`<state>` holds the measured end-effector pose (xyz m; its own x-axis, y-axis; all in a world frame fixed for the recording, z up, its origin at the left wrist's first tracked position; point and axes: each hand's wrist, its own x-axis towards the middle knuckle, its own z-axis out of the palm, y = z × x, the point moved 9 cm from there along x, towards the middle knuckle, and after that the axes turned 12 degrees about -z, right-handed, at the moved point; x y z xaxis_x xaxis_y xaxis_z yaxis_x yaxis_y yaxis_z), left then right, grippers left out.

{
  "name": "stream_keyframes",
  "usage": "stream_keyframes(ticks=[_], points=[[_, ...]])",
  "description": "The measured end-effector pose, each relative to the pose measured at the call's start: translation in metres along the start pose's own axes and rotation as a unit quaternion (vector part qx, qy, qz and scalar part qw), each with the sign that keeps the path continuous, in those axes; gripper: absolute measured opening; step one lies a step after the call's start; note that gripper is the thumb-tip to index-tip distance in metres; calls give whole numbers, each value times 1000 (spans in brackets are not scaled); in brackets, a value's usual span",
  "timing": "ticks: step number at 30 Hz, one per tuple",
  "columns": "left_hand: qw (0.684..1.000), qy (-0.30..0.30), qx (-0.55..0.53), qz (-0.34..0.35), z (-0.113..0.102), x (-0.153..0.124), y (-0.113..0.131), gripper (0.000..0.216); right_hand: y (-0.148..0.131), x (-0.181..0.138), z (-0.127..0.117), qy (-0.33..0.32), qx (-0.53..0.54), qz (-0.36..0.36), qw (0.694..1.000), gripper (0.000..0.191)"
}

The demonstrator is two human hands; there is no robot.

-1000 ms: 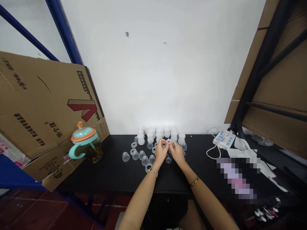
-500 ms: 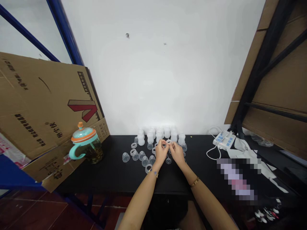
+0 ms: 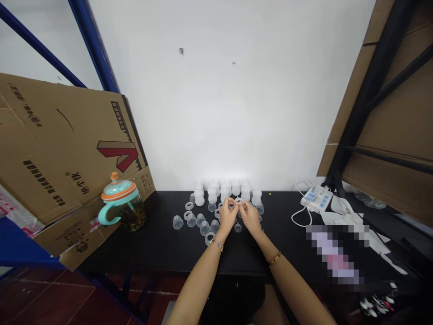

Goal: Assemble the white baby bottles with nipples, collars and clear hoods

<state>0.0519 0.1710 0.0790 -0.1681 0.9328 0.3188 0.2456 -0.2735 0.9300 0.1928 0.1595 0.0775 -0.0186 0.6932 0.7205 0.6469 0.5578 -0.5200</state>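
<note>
well, the fingers of my left hand (image 3: 228,215) and right hand (image 3: 250,216) pinch a pale ring (image 3: 238,199) between them; clear cups (image 3: 204,228) sit left of my fingers, white bottles (image 3: 225,194) beyond, on the counter (image 3: 162,253).

A workshop, judging by blue racking (image 3: 94,45), cardboard (image 3: 88,122), workbench (image 3: 162,253).

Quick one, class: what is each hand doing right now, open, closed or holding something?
Left hand: closed, fingertips holding a translucent plastic ring.
Right hand: closed, fingertips holding the same ring's other side.
</note>
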Motion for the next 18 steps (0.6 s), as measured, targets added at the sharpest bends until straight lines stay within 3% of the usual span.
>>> stream_keyframes(ticks=[18], points=[[1000,4,7,4,-1,-1,2,17,-1,0,-1,5,-15,-10,1000,47]])
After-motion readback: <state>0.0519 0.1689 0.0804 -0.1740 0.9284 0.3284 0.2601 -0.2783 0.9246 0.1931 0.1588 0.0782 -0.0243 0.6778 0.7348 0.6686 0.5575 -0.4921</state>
